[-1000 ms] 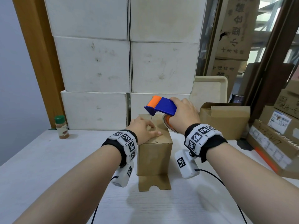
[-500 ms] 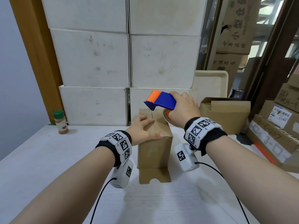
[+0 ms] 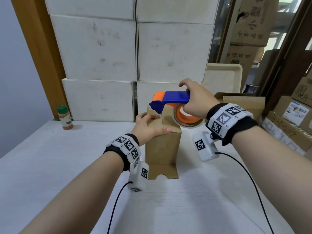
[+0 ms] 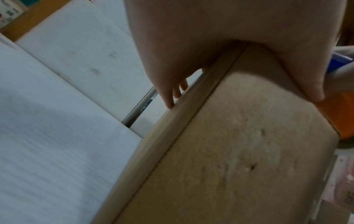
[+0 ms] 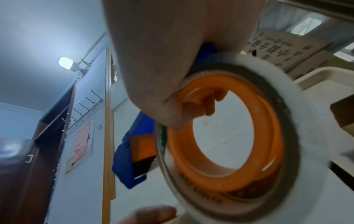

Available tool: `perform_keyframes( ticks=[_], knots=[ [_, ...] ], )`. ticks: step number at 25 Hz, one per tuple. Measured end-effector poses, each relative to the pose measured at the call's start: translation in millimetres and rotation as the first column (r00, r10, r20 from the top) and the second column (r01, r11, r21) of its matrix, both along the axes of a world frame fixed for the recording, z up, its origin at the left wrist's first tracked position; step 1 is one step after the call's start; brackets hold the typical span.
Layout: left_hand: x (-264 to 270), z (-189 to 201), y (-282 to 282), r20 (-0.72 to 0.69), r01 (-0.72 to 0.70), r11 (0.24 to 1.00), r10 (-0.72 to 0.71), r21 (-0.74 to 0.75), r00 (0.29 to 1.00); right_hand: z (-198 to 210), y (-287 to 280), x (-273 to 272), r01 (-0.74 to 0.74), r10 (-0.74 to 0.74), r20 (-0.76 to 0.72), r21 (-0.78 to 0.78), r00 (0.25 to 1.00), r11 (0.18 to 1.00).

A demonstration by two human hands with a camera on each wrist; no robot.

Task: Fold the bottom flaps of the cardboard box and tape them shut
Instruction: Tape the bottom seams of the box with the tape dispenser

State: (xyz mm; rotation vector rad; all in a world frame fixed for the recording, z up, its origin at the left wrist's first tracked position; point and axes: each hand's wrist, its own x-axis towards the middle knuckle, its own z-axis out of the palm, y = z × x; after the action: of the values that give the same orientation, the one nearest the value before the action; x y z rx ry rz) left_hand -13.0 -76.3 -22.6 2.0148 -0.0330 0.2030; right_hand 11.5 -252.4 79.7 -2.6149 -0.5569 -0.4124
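Observation:
A small brown cardboard box (image 3: 163, 149) stands upright on the white table (image 3: 50, 157), its folded flaps on top meeting at a centre seam. My left hand (image 3: 148, 127) lies flat across the left flap, thumb along the near edge (image 4: 314, 91), pressing it down. My right hand (image 3: 194, 102) grips a blue and orange tape dispenser (image 3: 170, 100) just above the box top, fingers curled through the orange core (image 5: 226, 133) of the tape roll. The dispenser's blue front end sits over the seam at the far edge. One loose flap (image 3: 163, 172) lies flat on the table at the box's foot.
Stacked white boxes (image 3: 135, 56) form a wall behind. A spice jar with a green cap (image 3: 65, 118) stands at the back left. An open cardboard box (image 3: 243, 105) and more cartons (image 3: 287, 125) crowd the right side. Cables trail from both wrists.
My right hand has levelled the dispenser and lowered it toward the far end of the seam, baring the tape roll. My left hand stays pressed on the left flap.

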Motion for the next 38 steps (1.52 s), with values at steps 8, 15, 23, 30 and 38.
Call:
perform_keyframes(
  ticks=[8,15,23,30,38],
  knots=[
    [7.7,-9.5,0.1,0.004,0.008,0.976,-0.007,-0.217,1.000,10.5,6.9,-12.3,-0.141,0.139,-0.029,-0.062,0.990,0.988],
    [11.9,-17.5,1.7,0.007,0.020,0.964,-0.019,-0.265,1.000,11.2,9.2,-15.5,-0.168,0.165,-0.038,-0.060,0.985,0.984],
    [7.0,-25.2,14.0,0.037,0.115,0.904,-0.109,-0.411,0.993,6.7,15.4,-14.5,-0.172,0.171,-0.034,-0.056,0.985,0.983],
    [-6.5,-15.9,22.2,0.086,0.168,0.604,-0.163,-0.779,0.983,5.0,15.4,-13.5,-0.168,0.167,-0.028,-0.046,0.986,0.985],
    [1.9,-15.5,15.5,0.006,0.038,0.578,-0.057,-0.815,0.998,4.5,14.9,-13.2,-0.161,0.160,-0.026,-0.044,0.987,0.986]
  ],
)
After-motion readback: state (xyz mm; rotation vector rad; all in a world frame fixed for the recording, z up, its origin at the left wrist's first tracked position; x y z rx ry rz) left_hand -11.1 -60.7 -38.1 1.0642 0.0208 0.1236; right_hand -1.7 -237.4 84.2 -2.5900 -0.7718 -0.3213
